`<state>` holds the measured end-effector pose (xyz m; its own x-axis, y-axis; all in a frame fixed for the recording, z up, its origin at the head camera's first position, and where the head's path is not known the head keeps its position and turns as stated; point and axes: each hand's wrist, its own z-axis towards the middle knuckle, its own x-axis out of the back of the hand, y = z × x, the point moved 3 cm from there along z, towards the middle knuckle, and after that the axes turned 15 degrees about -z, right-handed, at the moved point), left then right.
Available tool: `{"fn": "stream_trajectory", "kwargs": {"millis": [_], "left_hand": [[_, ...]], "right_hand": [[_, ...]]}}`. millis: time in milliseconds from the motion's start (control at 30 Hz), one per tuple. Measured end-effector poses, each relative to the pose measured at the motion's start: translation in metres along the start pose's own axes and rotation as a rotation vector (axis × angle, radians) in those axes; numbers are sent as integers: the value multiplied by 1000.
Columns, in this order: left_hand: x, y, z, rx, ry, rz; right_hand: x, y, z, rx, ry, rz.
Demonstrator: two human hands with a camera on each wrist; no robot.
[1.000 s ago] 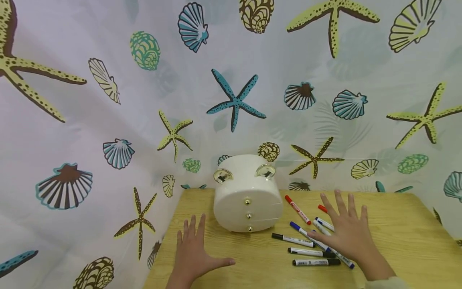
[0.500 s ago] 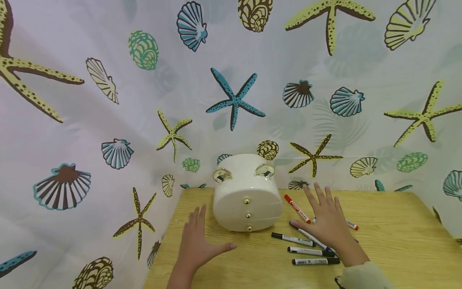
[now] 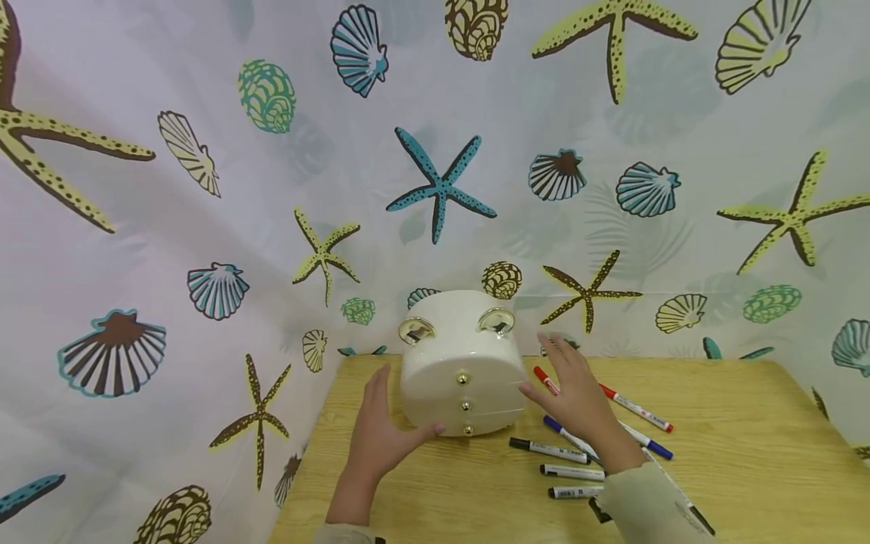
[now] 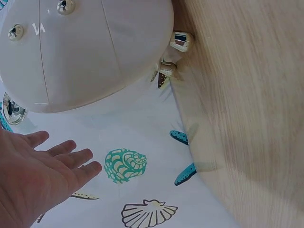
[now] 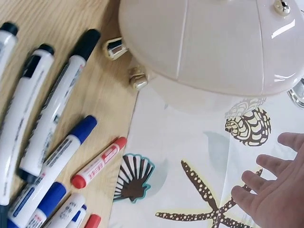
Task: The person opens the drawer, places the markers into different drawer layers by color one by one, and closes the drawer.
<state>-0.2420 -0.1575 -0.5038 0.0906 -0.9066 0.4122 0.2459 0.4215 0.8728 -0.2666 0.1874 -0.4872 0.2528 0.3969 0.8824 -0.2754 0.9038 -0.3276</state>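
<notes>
A glossy white rounded box [image 3: 489,404] with gold knobs down its front and two gold rings on top stands near the back of the table; thin seams cross its front. My left hand [image 3: 382,442] is at its left side, thumb spread toward the lower front, fingers extended. On the other side my right hand [image 3: 578,397] has its thumb and fingers spread close by the box's right edge. Both wrist views show a gap between the fingers and the box [image 4: 85,61]. Nothing is in either hand. Small gold feet [image 5: 137,78] show under the box.
Several markers lie right of the box: a red one [image 3: 639,408], a blue-capped one [image 3: 646,440] and black-capped ones [image 3: 550,450]. My right forearm covers some. A cloth [image 3: 272,174] printed with shells and starfish hangs behind and left of the wooden table [image 3: 748,453].
My right hand has moved left from over the markers to the box's right side, uncovering a red marker. My left hand has shifted slightly up and right toward the box. The box has stayed put.
</notes>
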Motion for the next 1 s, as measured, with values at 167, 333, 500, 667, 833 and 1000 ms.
{"fn": "stream_trajectory", "kwargs": {"millis": [167, 333, 500, 667, 833, 1000], "left_hand": [[-2, 3, 16, -8, 7, -66], [-5, 7, 34, 18, 4, -112], [-9, 12, 52, -5, 15, -127], [-14, 19, 66, -40, 35, -111], [-15, 28, 81, -120, 92, -48], [-16, 36, 96, -258, 159, 83]], "right_hand": [[-2, -9, 18, -10, -15, 76], [-2, -17, 34, -9, -28, 162], [-2, -22, 49, -9, -10, 226], [-2, -21, 65, -14, 15, 271], [0, -17, 83, 16, 66, 275], [5, -18, 97, 61, 102, 210]]}}
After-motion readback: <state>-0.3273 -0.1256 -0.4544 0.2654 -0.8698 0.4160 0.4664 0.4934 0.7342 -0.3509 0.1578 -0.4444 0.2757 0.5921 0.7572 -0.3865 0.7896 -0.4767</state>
